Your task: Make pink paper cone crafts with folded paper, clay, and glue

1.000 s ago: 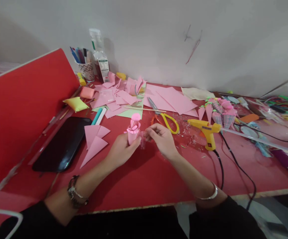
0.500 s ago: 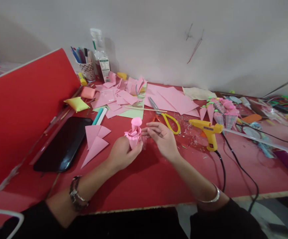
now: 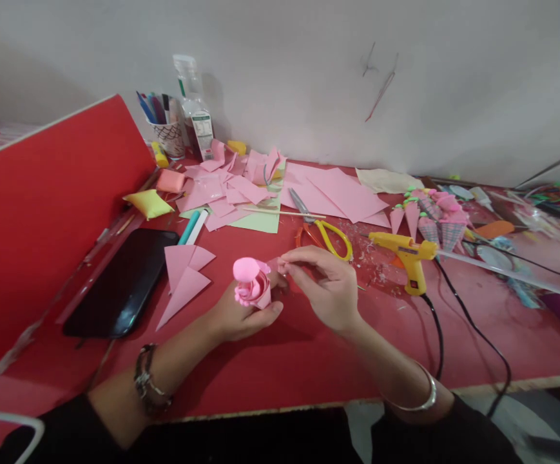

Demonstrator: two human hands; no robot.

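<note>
A small pink cone (image 3: pixel 259 298) with ruffled pink clay and a round pink piece at its top is held in my left hand (image 3: pixel 238 314), whose fingers wrap round it. Just right of the cone, my right hand (image 3: pixel 328 287) has thumb and forefinger pinched together on a small pinkish bit, too small to name. Pink paper triangles (image 3: pixel 185 283) lie on the red table to the left of my left hand. Beyond my right hand are scissors (image 3: pixel 332 238) with yellow and red handles.
A black phone (image 3: pixel 127 280) lies at the left by a raised red panel (image 3: pixel 57 212). Pink scraps (image 3: pixel 241 187) and sheets (image 3: pixel 342 193) lie at the back. A yellow glue gun (image 3: pixel 408 254) with its cord and several decorated cones (image 3: pixel 446 222) are at the right.
The cone in my left hand has tipped and turned, its top now lower and further left. My right hand has shifted slightly right and down, its thumb and forefinger now pinched.
</note>
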